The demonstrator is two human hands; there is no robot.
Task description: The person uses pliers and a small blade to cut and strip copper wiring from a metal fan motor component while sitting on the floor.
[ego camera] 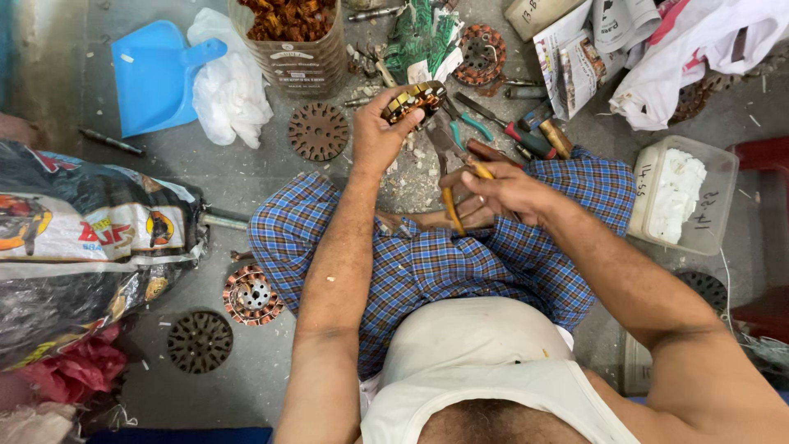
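My left hand grips a round motor stator wound with copper wire, held up over the floor ahead of my knees. My right hand is closed on the yellow-orange handles of a pair of pliers. The plier jaws reach up to the lower right edge of the stator. I sit cross-legged in blue checked cloth on a grey floor.
A plastic jar of copper scrap stands ahead, with a blue dustpan and white cloth to its left. Round stator cores lie around. Screwdrivers and cutters lie right, near a clear tub. Printed sacks fill the left.
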